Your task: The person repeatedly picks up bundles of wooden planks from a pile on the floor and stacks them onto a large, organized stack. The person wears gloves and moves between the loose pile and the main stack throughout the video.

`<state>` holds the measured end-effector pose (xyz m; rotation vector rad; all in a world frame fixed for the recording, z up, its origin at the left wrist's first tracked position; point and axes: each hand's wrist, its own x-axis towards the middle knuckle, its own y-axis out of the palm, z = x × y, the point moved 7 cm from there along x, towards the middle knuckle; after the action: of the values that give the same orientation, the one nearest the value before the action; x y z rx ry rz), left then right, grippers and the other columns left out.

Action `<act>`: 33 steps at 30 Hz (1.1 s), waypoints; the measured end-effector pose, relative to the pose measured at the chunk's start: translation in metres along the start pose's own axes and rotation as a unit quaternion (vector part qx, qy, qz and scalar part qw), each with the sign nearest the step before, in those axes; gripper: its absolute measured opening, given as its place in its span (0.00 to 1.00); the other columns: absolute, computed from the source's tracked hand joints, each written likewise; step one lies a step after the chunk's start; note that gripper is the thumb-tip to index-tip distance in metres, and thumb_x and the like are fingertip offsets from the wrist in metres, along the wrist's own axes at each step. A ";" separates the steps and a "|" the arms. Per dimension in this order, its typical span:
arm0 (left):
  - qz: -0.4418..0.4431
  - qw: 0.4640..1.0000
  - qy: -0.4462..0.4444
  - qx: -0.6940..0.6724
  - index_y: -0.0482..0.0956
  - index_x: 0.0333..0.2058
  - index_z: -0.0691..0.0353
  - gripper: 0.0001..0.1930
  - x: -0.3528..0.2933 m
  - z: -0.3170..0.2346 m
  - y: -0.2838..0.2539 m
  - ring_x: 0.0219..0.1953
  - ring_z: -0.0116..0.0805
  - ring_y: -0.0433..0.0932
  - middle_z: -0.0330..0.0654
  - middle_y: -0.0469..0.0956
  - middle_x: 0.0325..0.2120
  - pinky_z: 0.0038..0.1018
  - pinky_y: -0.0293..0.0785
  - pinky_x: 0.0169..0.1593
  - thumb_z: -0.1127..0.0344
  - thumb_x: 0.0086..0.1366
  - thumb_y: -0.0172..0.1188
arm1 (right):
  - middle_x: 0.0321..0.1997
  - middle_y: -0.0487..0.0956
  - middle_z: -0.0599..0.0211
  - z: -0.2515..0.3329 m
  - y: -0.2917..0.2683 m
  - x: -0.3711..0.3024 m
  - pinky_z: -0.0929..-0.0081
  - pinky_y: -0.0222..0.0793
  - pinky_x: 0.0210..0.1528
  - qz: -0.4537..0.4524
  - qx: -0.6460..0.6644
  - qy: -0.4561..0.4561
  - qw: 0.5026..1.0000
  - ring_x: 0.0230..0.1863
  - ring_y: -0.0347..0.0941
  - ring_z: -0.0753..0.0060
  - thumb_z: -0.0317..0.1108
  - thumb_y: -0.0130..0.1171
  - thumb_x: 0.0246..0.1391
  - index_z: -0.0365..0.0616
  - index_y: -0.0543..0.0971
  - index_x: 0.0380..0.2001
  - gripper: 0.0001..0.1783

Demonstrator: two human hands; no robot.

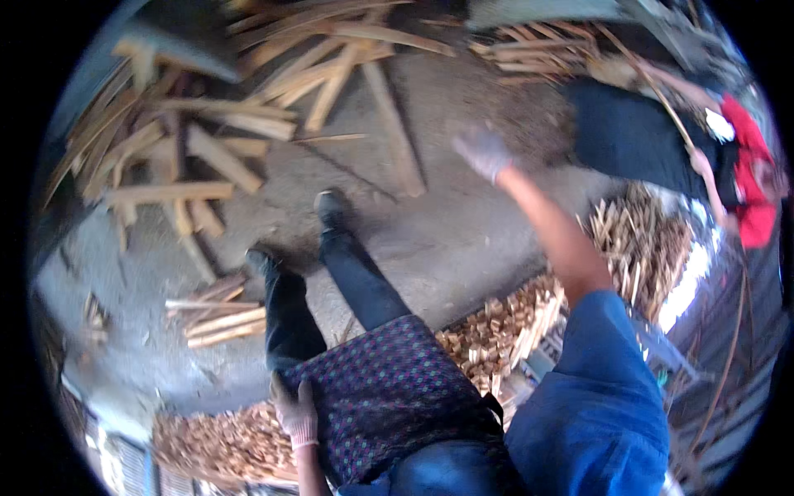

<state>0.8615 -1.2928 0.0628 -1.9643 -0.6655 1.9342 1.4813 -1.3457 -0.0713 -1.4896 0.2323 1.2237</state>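
My left hand (pixel 294 411), in a pale knitted glove, is low beside my left thigh, at the edge of a dark patterned apron (pixel 380 380). Its thumb is apart from the fingers, and I see nothing held. My right arm reaches far out ahead and to the right. At its end my gloved right hand (pixel 483 152) is smeared by motion, with the fingers looking spread and nothing visible in them. Below that hand lies the concrete floor (pixel 471 223). A long wooden board (pixel 394 128) on the floor is the nearest wood to its left.
Loose wood pieces (pixel 198 153) are heaped far left. A small pile of sticks (pixel 223 318) lies by my left foot. Stacked wood (pixel 219 442) stands near left, with more stacked sticks (pixel 637 244) at right. Far right, a person in red (pixel 744 174) holds a long stick (pixel 662 95).
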 end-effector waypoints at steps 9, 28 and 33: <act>-0.006 0.995 -0.013 -0.097 0.61 0.65 0.64 0.40 0.004 0.033 0.042 0.61 0.64 0.66 0.63 0.65 0.61 0.45 0.65 0.63 0.49 0.60 0.63 | 0.59 0.75 0.45 0.184 0.241 -0.106 0.58 0.65 0.63 0.259 0.007 -0.164 0.952 0.60 0.71 0.45 0.52 0.58 0.52 0.46 0.70 0.62 0.36; -0.050 0.948 -0.040 -0.312 0.64 0.63 0.67 0.37 0.021 0.110 -0.006 0.61 0.61 0.68 0.63 0.67 0.60 0.43 0.66 0.63 0.53 0.60 0.63 | 0.55 0.76 0.39 0.464 0.125 0.018 0.55 0.68 0.57 0.084 -0.264 -0.176 0.945 0.52 0.75 0.40 0.53 0.56 0.55 0.39 0.73 0.56 0.33; -0.016 0.927 -0.048 -0.372 0.63 0.63 0.71 0.37 0.033 0.117 0.000 0.62 0.61 0.67 0.65 0.67 0.59 0.43 0.64 0.64 0.56 0.60 0.63 | 0.54 0.76 0.36 0.438 0.153 0.142 0.55 0.66 0.58 0.041 -0.257 -0.166 0.951 0.52 0.75 0.40 0.64 0.53 0.53 0.36 0.77 0.51 0.40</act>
<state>0.7451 -1.2875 0.0292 -2.2210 -1.6406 1.9311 1.1948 -0.9742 -0.1956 -1.6860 -0.2748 1.6648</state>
